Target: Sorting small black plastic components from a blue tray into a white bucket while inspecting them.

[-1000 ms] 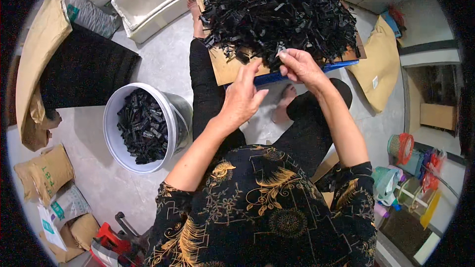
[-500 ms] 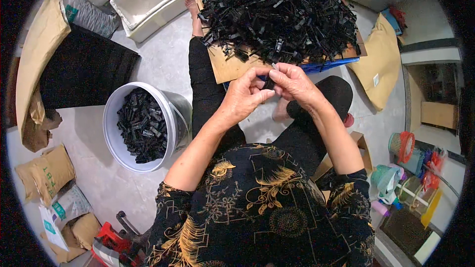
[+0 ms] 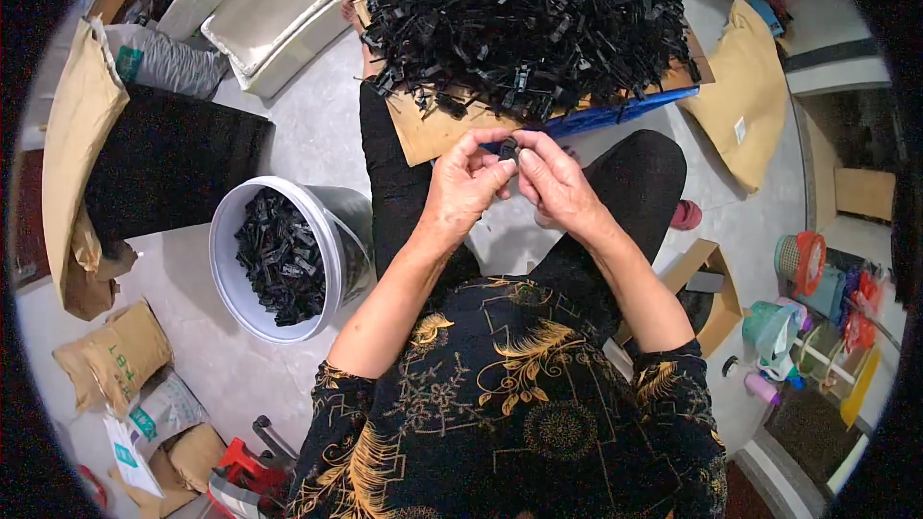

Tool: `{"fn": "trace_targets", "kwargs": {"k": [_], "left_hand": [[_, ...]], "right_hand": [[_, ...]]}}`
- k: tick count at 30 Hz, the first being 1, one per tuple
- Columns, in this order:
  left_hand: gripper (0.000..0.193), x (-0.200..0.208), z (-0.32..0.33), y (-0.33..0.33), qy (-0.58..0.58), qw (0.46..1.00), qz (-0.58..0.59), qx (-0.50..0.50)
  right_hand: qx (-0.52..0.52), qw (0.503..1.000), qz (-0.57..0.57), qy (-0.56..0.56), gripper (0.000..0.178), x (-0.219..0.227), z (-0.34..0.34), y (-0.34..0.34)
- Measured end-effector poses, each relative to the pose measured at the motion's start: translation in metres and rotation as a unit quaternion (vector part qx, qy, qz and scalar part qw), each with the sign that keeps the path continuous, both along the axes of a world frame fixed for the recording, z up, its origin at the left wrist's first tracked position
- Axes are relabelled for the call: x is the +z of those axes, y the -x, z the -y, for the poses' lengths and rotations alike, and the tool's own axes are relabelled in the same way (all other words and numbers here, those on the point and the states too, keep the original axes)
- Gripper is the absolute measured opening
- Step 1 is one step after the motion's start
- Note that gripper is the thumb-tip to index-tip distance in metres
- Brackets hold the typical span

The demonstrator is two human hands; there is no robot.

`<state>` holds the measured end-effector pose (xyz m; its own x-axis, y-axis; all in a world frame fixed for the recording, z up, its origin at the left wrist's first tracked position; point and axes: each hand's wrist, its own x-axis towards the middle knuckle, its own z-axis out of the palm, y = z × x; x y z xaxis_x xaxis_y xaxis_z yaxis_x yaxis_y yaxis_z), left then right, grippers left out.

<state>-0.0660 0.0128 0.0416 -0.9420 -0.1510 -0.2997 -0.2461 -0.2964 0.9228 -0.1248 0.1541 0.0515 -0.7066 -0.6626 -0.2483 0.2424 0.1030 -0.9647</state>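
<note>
Between my fingertips is a small black plastic part (image 3: 508, 148), mostly covered by the fingers. My left hand (image 3: 463, 183) pinches it from the left, thumb and forefinger closed on it. From the right, my right hand (image 3: 558, 183) grips it with thumb and forefinger too. Both hands are in front of a large heap of black plastic parts (image 3: 529, 34), just beyond them on a cardboard-covered surface (image 3: 423, 135). On the floor to my left, a white bucket (image 3: 223, 264) holds many black parts (image 3: 279, 259).
A white foam box (image 3: 298, 53) stands at the far left. Beside it lie a black folded sheet (image 3: 178, 159) and a brown paper sack (image 3: 72, 173). An open cardboard box (image 3: 726, 303) is by my right knee. A tan sack (image 3: 740, 106) leans at the right.
The view has shifted slightly. My hands have turned the small part, and the pale tip that showed above my fingers is no longer seen. Both hands stay close together.
</note>
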Motion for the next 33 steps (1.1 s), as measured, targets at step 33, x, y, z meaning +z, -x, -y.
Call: {"fn": "trace_targets", "kwargs": {"k": [33], "left_hand": [[0.035,0.016,0.047,0.001,-0.155,0.979,-0.084,0.1]], "right_hand": [[-0.01,0.999,0.005,0.043,0.016,0.004,0.019,0.013]]}}
